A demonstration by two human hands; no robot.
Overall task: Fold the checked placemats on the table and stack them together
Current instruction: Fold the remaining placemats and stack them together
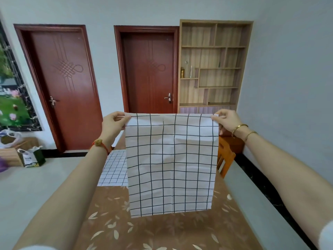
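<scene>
A white placemat with a black check (pixel 171 165) hangs upright in the air above the table (pixel 162 231). My left hand (pixel 113 123) pinches its top left corner and my right hand (pixel 225 120) pinches its top right corner. The cloth hangs straight down with soft creases, and its bottom edge is clear of the tabletop. Behind it, another checked placemat (pixel 113 168) with a finer grid lies flat on the far left part of the table, partly hidden by the held one.
The table has a brown cloth with a leaf pattern. An orange wooden chair (pixel 225 157) stands at the far right of the table. Two red doors and a wooden shelf unit (pixel 214 65) line the back wall. Bags and a box (pixel 30 156) sit on the floor at left.
</scene>
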